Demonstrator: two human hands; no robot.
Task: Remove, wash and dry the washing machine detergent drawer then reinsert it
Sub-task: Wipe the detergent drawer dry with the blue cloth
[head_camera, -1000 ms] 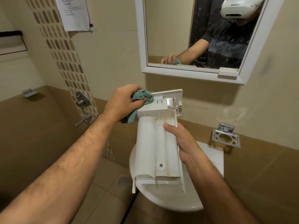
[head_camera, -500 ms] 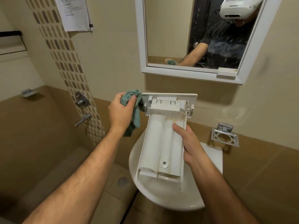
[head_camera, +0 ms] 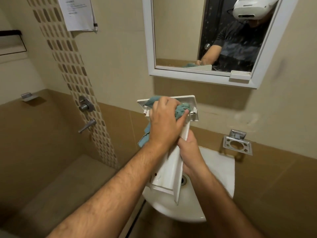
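Head view: left hand [head_camera: 164, 124] clutching teal cloth [head_camera: 181, 109] against drawer [head_camera: 169, 170] front edge, right hand [head_camera: 189, 152] gripping its side above sink [head_camera: 221, 169].

The white plastic detergent drawer [head_camera: 169, 170] is held in the air over the sink, turned underside up and tilted on edge, its long rounded body running from near the wrists up to the flat front panel at the far end. The right hand [head_camera: 189, 152] grips its middle from the right side. A teal cloth [head_camera: 180, 109] is bunched under the left hand [head_camera: 164, 121], pressed against the back of the front panel, with a loose end hanging below that hand's left edge.
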